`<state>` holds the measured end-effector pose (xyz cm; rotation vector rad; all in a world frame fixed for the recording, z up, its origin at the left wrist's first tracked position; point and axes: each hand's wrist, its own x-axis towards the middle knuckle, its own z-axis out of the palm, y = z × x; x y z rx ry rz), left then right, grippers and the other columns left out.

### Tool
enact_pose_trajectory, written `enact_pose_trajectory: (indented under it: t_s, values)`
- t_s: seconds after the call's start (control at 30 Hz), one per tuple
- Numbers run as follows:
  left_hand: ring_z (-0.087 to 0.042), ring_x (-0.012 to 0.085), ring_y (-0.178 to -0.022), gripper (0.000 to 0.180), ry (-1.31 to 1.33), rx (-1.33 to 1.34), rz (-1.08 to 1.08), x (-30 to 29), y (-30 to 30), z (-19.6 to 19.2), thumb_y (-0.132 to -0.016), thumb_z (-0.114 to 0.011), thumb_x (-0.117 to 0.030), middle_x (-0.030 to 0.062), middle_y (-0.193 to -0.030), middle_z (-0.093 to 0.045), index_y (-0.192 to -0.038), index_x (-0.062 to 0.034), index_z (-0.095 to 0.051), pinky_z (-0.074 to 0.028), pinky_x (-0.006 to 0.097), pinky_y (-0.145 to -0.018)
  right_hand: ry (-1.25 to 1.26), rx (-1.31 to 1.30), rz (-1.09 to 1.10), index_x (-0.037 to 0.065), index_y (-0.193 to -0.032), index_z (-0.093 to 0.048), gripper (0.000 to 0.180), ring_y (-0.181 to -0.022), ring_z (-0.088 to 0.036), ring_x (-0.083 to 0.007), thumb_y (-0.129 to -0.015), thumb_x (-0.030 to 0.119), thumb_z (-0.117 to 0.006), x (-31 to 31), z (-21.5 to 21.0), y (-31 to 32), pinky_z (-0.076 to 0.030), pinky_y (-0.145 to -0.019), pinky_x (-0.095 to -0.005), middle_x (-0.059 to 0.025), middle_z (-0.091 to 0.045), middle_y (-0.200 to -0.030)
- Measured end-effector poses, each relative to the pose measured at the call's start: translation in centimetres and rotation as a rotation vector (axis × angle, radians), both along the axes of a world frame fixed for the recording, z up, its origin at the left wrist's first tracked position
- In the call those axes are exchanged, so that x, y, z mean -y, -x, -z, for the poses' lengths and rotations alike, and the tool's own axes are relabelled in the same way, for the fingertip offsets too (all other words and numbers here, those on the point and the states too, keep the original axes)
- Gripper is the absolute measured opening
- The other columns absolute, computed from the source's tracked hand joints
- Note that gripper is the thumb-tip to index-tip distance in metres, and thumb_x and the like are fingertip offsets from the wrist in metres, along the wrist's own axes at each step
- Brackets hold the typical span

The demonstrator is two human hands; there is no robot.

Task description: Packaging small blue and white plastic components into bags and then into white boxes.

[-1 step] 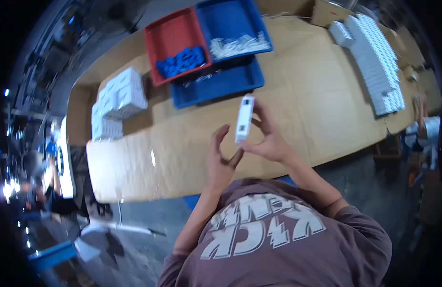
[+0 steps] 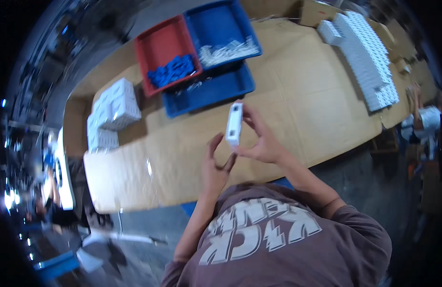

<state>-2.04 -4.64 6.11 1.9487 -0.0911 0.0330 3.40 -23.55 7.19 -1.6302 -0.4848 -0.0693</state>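
Note:
My right hand (image 2: 263,143) grips a narrow white block-shaped piece (image 2: 234,125), thumb at its near end and fingers along its right side. Two small dark square marks or openings show on the face turned up to me. Just left of the piece, my left hand (image 2: 216,165) is open, fingers curved and thumb apart from them, with nothing visible in it. Its thumb tip comes close to the piece's near end; whether they touch I cannot tell. Both hands are above the brown cardboard-covered table (image 2: 192,167).
Beyond my hands stand a red tray (image 2: 164,40) of blue parts (image 2: 172,71), a blue tray (image 2: 214,26) of white parts (image 2: 229,51), and a lower blue tray (image 2: 211,95). White blocks are stacked at left (image 2: 117,107) and in long rows at right (image 2: 366,62). A person (image 2: 421,117) is at far right.
The whole scene sits slightly lower and further left in the picture. My hands and the white piece keep nearly the same pose.

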Motion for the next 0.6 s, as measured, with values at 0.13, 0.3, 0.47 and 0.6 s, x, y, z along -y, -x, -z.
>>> enact_pose_trajectory:
  t_s: [0.13, 0.3, 0.47, 0.6]
  values:
    - [-0.060, 0.0340, -0.129, 0.047, -0.139, 0.023, 0.007, -1.4, 1.8, 2.9, -0.094, -0.073, -0.014, 0.0177, -0.133, -0.066, -0.137, -0.0009, -0.058, -0.047, 0.042, -0.107, 0.261, -0.080, 0.051, 0.010, -0.163, -0.022, 0.112, -0.137, -0.050, -0.0358, -0.073, 0.019, -0.088, 3.9, 0.7, -0.5, -0.039, -0.117, -0.0431, -0.0223, -0.047, -0.147]
    - [-0.061, 0.0354, -0.126, 0.040, -0.222, 0.040, 0.063, 0.9, 1.6, 3.3, -0.096, -0.070, -0.012, 0.0173, -0.129, -0.068, -0.133, -0.0005, -0.061, -0.047, 0.043, -0.107, 0.073, -0.368, 0.138, 0.016, -0.159, -0.032, 0.100, -0.131, -0.052, -0.0284, -0.075, 0.012, -0.086, 12.0, 5.5, 0.3, -0.045, -0.112, -0.0450, -0.0135, -0.048, -0.142]
    - [-0.062, 0.0357, -0.122, 0.033, -0.243, 0.138, 0.168, 4.6, 0.7, 3.7, -0.095, -0.068, -0.009, 0.0163, -0.125, -0.069, -0.127, -0.0021, -0.063, -0.047, 0.045, -0.106, -0.256, -0.189, 0.647, 0.017, -0.158, -0.029, 0.099, -0.123, -0.056, -0.0247, -0.076, 0.004, -0.083, 23.4, 8.4, 0.4, -0.053, -0.104, -0.0421, -0.0119, -0.048, -0.140]
    - [-0.062, 0.0358, -0.121, 0.033, -0.293, 0.200, 0.254, 6.3, -0.2, 5.1, -0.092, -0.069, -0.006, 0.0152, -0.125, -0.068, -0.125, -0.0031, -0.065, -0.047, 0.046, -0.106, -0.397, 0.084, 1.031, 0.010, -0.157, -0.029, 0.091, -0.126, -0.057, -0.0231, -0.081, -0.008, -0.077, 33.7, 2.4, 0.3, -0.054, -0.105, -0.0403, -0.0123, -0.051, -0.139]
